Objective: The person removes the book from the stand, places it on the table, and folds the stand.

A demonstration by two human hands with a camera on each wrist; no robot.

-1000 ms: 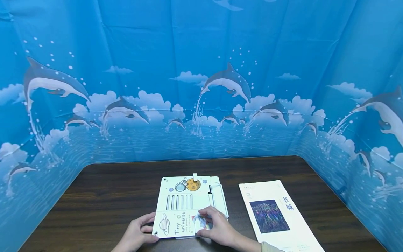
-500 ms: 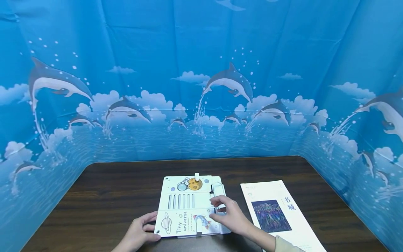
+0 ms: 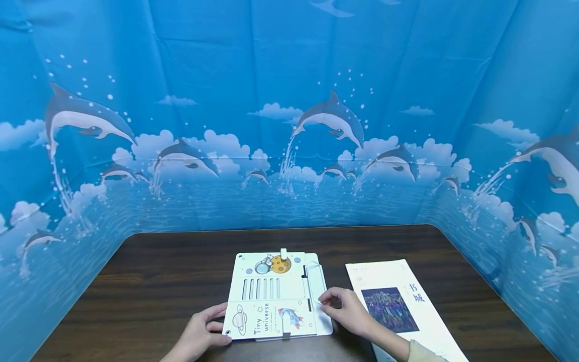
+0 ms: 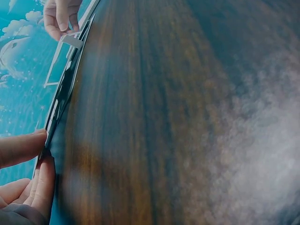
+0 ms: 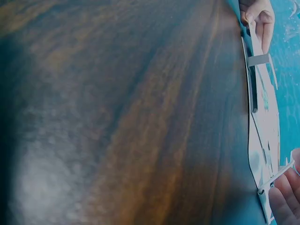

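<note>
A white book stand lies folded flat on the table, printed with planets, a rocket and "Tiny universe". My left hand pinches its lower left corner, thumb and fingers on either side of the edge in the left wrist view. At the stand's right side, my right hand holds a thin white bar that sticks up from the edge in the right wrist view. One white page clip sits on the top edge. Another clip juts from the bottom edge.
A magazine with a dark picture on its cover lies right of the stand, partly behind my right forearm. Dark wooden table surrounds both. A blue dolphin-print curtain encloses the table's back and sides.
My right hand has moved right, from the lower clip over the rocket print to the stand's right edge, where it now holds the thin bar. My left hand stays at the corner.
</note>
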